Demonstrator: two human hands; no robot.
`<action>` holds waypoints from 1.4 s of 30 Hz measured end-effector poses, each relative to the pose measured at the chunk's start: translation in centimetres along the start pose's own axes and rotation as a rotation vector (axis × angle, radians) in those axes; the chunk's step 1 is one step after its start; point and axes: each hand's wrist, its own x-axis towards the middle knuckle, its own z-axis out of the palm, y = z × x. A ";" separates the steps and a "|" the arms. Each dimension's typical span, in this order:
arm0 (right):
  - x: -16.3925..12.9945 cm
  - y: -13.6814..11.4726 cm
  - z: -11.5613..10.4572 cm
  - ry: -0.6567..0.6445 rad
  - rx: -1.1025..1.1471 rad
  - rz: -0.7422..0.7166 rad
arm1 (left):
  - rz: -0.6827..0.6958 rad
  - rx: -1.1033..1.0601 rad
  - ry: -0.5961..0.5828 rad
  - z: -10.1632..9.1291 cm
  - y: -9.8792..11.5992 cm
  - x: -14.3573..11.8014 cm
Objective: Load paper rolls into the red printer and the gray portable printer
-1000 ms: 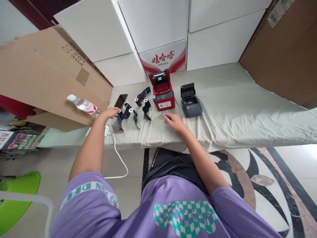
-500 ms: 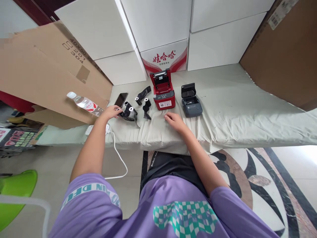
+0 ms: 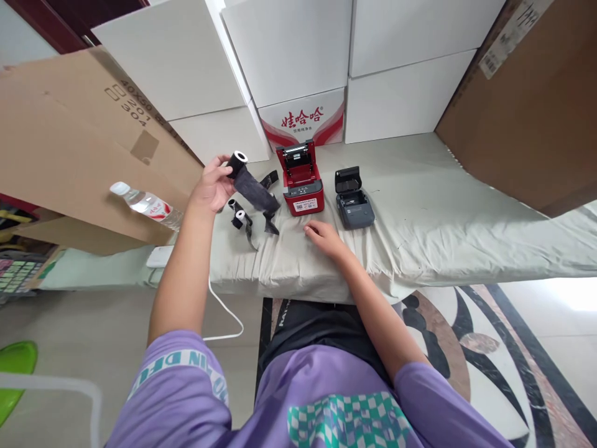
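My left hand [image 3: 217, 186] is closed on a black label roll [image 3: 238, 159] with a white core, raised above the bench. A loose black strip hangs from it to the right. Below it on the cloth lie smaller black rolls [image 3: 241, 216] with their strips. Loosely curled, my right hand [image 3: 324, 239] rests on the cloth with nothing visible in it, in front of a red label printer [image 3: 304, 197] whose lid stands up. To its right is a dark grey label printer [image 3: 356, 214], its lid raised too.
A water bottle [image 3: 145, 202] leans at a tilt by the left cardboard box [image 3: 93, 155]. White boxes [image 3: 289, 50] are stacked behind the bench. Another cardboard box [image 3: 527, 124] stands on the right. A white power strip [image 3: 159, 256] lies at the front left with its cable.
My left hand has lifted the black label roll off the cloth, its strip now trailing. The view has shifted slightly; my right hand stays at nearly the same spot.
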 end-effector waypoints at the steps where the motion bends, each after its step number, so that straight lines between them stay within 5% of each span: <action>1: 0.0 -0.1 0.0 -0.002 -0.001 0.001 | 0.004 -0.018 -0.034 1.2 -0.3 0.3; 4: -0.2 -0.3 -0.1 -0.009 0.002 0.005 | -0.011 0.061 -0.108 5.0 -1.7 1.4; 10: -0.3 -0.8 -0.4 -0.028 -0.029 0.004 | 0.034 0.648 -0.187 10.2 -5.3 4.9; 18: -0.2 -0.6 -0.2 -0.024 -0.043 0.002 | 0.012 0.917 -0.169 11.9 -8.4 8.7; 22: -0.1 -0.4 0.0 -0.032 -0.046 -0.017 | 0.046 1.110 -0.171 12.7 -8.7 9.1; 27: -0.2 -0.6 -0.2 -0.041 -0.054 -0.008 | -0.086 1.274 -0.283 13.2 -7.9 9.6; 31: -0.4 -0.8 -0.2 -0.057 -0.052 -0.022 | -0.064 0.980 -0.343 12.6 -6.2 7.6; 34: -0.6 -1.3 -0.4 -0.057 -0.015 -0.052 | 0.103 0.770 -0.339 12.7 -5.3 3.6; 38: -0.9 -3.3 -2.3 0.017 0.099 -0.099 | 0.352 0.987 -0.082 13.6 -6.5 -1.6; 42: 1.0 -7.2 -6.3 0.142 0.093 -0.184 | 0.478 0.986 0.082 14.4 -9.7 -3.6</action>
